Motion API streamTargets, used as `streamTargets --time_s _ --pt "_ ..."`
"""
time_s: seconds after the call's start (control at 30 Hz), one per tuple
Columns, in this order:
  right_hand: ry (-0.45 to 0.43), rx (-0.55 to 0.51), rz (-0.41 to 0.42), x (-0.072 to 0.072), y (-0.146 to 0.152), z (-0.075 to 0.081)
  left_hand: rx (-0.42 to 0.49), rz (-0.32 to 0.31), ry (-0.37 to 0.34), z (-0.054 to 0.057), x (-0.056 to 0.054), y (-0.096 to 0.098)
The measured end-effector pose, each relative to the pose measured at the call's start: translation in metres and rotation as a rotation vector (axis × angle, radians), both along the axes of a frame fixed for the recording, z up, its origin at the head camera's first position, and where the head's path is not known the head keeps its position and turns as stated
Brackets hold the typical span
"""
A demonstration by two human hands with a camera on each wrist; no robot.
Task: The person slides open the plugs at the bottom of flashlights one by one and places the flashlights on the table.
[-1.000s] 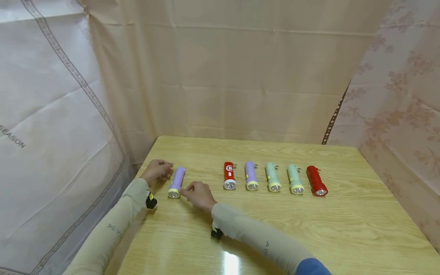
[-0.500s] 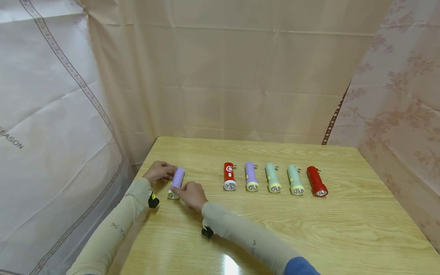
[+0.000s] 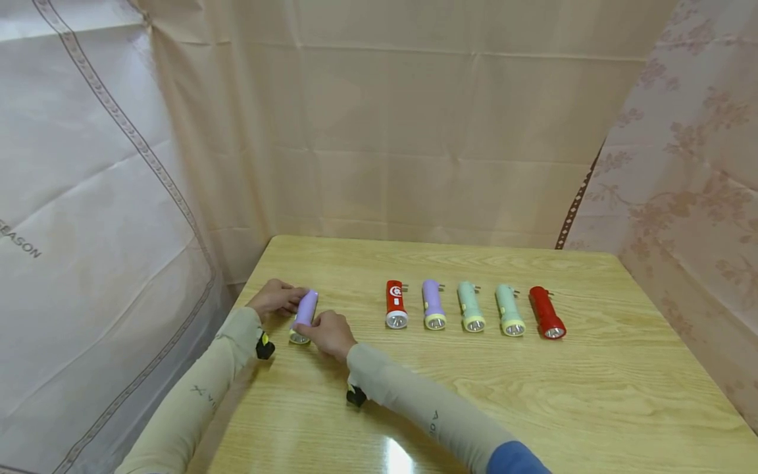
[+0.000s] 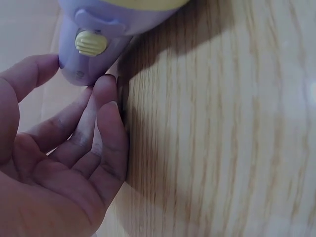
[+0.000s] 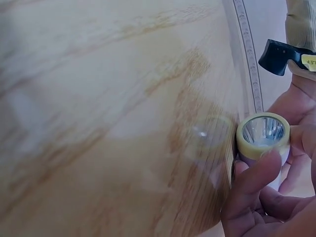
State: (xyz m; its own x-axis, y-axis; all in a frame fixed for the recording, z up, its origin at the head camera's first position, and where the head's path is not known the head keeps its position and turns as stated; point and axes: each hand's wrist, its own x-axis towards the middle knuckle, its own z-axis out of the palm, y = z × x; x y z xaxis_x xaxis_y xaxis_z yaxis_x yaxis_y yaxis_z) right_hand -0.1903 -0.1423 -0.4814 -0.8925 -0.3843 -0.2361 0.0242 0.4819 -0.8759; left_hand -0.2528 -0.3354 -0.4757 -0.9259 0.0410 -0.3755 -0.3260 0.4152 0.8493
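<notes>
A purple flashlight (image 3: 306, 307) with a pale yellow head lies at the left of the table, between both hands. My left hand (image 3: 275, 297) pinches its tail end, thumb on one side and fingertips on the other. In the left wrist view, a ribbed yellow switch (image 4: 91, 43) shows on the purple body. My right hand (image 3: 331, 333) holds the flashlight near its head, thumb over the near side. The right wrist view shows the yellow-rimmed lens (image 5: 264, 134) facing the camera, with fingers around it.
To the right lies a row of flashlights: a red one with a white head (image 3: 395, 299), a purple one (image 3: 432, 301), two mint green ones (image 3: 469, 304) and a plain red one (image 3: 544, 309). Metal plug prongs stick out of them. Curtains surround the wooden table (image 3: 474, 388).
Both hands have moved in onto the purple flashlight, the left going right to its tail, the right going left to its head. The row of flashlights has stayed put.
</notes>
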Motion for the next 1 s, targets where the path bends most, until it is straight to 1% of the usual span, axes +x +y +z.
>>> streamTargets --time_s 0.17,0.3,0.4,0.57,0.67,0.8,0.87,1.0 --pt "-0.016 -0.007 0.013 0.001 0.003 0.004 -0.012 -0.033 0.005 0.001 0.0 0.002" --pt "-0.028 -0.013 0.005 0.001 0.004 0.005 -0.011 -0.016 0.001 0.0 0.0 0.003" --pt "-0.026 -0.016 -0.006 0.001 0.005 0.004 0.009 0.021 -0.01 0.0 0.001 0.005" --pt "0.012 -0.011 -0.02 0.002 0.011 0.003 0.075 0.064 -0.01 0.003 0.003 0.012" --pt "0.035 -0.015 -0.018 0.003 0.019 0.003 0.125 0.068 -0.002 0.005 0.005 0.017" --pt "0.032 -0.036 -0.019 0.006 0.033 0.006 0.19 0.063 0.004 0.005 0.009 0.027" --pt "0.034 -0.032 -0.023 0.008 0.041 0.006 0.207 0.052 0.007 0.006 0.011 0.033" --pt "0.058 -0.01 -0.029 0.011 0.058 0.005 0.227 0.057 0.013 0.009 0.017 0.048"
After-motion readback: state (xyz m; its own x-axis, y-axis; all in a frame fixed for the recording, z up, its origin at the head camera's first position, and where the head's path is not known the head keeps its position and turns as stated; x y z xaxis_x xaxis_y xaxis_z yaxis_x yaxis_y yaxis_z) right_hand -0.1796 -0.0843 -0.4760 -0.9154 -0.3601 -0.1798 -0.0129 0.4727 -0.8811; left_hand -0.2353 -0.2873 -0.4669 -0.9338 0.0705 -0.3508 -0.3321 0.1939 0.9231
